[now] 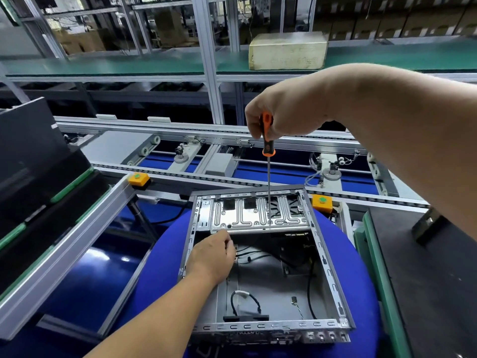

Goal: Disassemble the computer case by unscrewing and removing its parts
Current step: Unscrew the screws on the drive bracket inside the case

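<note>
Beige box (287,50) on green shelf (129,64); two orange buttons (138,179).

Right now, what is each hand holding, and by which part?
The right hand grips the screwdriver by its orange handle. The left hand holds nothing visible; it rests by the metal bracket.

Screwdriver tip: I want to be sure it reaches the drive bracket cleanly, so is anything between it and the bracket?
Nothing visible. The right hand holds the screwdriver upright, and its shaft runs straight down to the silver bracket. The left hand rests at the bracket's near edge, left of the tip.
</note>
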`<state>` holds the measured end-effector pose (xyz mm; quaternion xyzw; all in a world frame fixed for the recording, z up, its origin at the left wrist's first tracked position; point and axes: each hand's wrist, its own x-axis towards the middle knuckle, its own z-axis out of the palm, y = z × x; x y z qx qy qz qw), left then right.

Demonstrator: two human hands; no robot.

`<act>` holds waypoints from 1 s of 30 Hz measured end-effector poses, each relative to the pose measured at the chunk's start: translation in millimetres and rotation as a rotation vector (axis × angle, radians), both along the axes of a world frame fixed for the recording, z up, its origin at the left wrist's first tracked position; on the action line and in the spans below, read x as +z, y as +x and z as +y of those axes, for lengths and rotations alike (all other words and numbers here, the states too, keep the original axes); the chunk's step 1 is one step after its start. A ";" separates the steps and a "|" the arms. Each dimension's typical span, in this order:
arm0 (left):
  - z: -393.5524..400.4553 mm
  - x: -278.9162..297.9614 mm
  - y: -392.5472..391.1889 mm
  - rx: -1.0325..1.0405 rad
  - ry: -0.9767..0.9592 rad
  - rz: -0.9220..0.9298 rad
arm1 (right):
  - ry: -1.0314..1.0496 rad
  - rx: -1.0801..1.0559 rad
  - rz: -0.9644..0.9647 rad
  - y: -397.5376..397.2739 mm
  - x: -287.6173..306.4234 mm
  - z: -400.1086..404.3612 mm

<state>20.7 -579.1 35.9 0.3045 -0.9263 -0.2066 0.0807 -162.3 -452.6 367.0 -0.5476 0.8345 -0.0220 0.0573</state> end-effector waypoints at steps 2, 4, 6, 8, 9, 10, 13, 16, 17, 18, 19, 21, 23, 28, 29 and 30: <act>-0.1 0.1 0.4 0.001 0.002 0.000 | 0.005 0.006 -0.009 0.6 0.3 -1.5; 0.0 -0.1 0.9 0.006 0.002 0.000 | 0.010 0.013 -0.016 1.1 1.0 -2.4; 0.2 0.0 1.1 0.007 0.000 -0.002 | 0.016 0.005 -0.020 0.5 0.7 -2.8; 0.3 0.3 0.8 0.006 -0.001 -0.005 | 0.012 -0.038 0.063 0.0 -2.8 -5.0; 0.5 0.5 0.7 0.006 0.000 -0.006 | 0.014 -0.062 0.145 -1.3 -4.9 -6.4; 0.6 0.9 0.8 0.006 0.001 -0.008 | 0.014 -0.087 0.223 -1.8 -6.6 -7.1; 0.8 1.1 1.2 0.004 0.002 -0.004 | -0.001 -0.112 0.326 -3.7 -9.0 -6.2; 0.7 0.8 0.6 0.005 -0.004 -0.001 | -0.038 -0.062 0.197 -5.0 -9.0 -4.3; 0.6 0.7 0.3 0.005 -0.004 0.000 | -0.052 -0.046 0.124 -5.3 -8.3 -3.7; 0.5 0.6 0.1 0.005 -0.004 0.000 | -0.063 -0.033 0.064 -5.2 -6.4 -2.7; 0.4 0.5 0.2 0.004 -0.003 0.000 | -0.063 -0.025 0.021 -5.3 -4.4 -1.4; 0.0 0.1 0.3 0.002 -0.001 -0.002 | -0.042 -0.012 -0.026 -7.5 -1.0 0.9; -0.2 -0.3 0.2 0.001 -0.001 -0.003 | -0.024 -0.002 -0.068 -8.9 0.6 1.7; -0.4 -0.7 -0.5 -0.002 -0.004 -0.001 | -0.015 -0.002 -0.143 -4.6 2.7 2.6; -0.4 -0.9 -0.4 -0.003 -0.005 -0.003 | -0.017 -0.008 -0.143 -4.4 1.9 1.8; -0.5 -1.0 -0.4 -0.003 -0.008 -0.004 | -0.030 -0.020 -0.124 -3.7 1.0 1.3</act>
